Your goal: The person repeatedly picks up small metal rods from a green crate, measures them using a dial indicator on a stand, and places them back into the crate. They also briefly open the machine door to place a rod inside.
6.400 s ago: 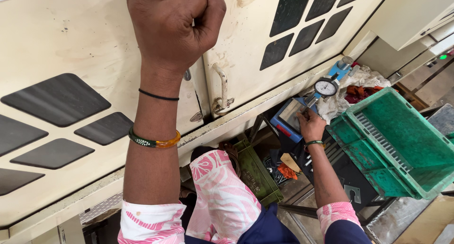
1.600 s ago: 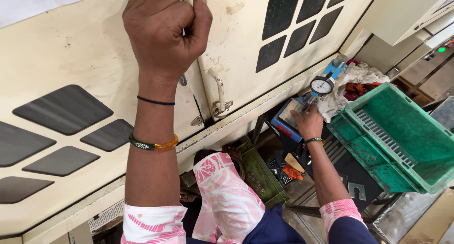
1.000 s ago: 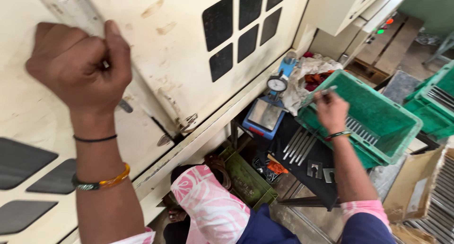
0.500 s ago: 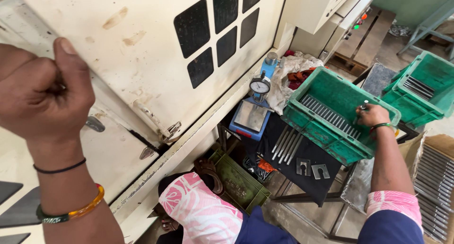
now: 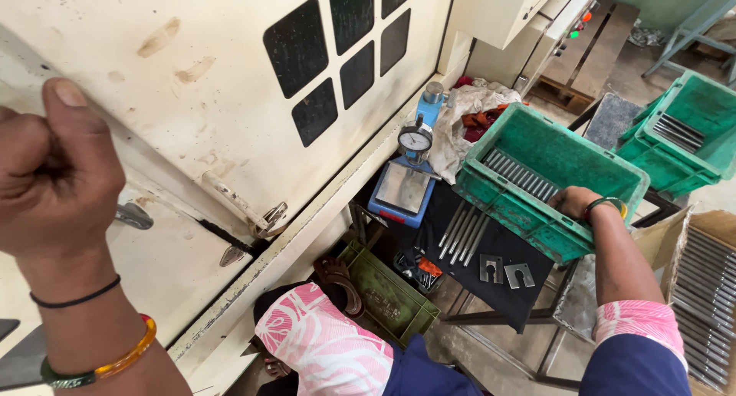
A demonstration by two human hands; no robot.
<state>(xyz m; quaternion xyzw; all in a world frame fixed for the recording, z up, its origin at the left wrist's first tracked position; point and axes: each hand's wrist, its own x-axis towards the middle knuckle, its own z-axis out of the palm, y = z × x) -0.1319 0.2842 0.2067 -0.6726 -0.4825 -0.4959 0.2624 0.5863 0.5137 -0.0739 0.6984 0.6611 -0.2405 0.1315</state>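
At the left edge of the frame we see our left hand (image 5: 50, 185) clenched into a fist against the cream metal machine door (image 5: 230, 82); whether the fingers enclose anything we cannot tell. A small metal door handle (image 5: 134, 216) sits just beside the fist, lower right of it.

At right of centre, our right hand (image 5: 573, 202) rests on the near rim of the green plastic crate (image 5: 537, 212), fingers curled over the edge and grasping it. Inside the crate lies a row of grey steel rods (image 5: 523, 175), side by side, their long axes running from upper left to lower right of the frame.

The crate stands on the black counter (image 5: 506, 289), where a few more loose steel rods (image 5: 462, 233) lie just left of it, pointing up toward the crate and down toward the lower left. Two small notched metal plates (image 5: 506, 271) lie near them. A blue dial gauge stand (image 5: 410, 181) stands at the frame's centre, and a second green crate (image 5: 678, 139) sits at the upper right.
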